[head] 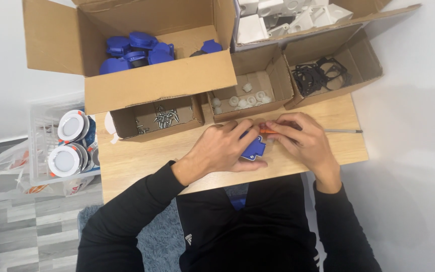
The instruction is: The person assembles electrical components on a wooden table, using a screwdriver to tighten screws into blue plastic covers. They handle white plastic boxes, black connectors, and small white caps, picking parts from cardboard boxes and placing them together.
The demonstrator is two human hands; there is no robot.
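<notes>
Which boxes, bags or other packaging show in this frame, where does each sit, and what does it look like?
Large brown carton, back left: blue plastic covers inside.
Small screw box, in front of it: brown, open.
Small middle box: brown, white round parts.
Right box: brown, black gaskets.
Top carton: white housings.
Clear crate, off the table's left: round white lamps.
Plastic bag, far left: clear, crumpled.

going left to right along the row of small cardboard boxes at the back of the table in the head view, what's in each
box of screws → box of small white round parts → box of black gaskets
</notes>
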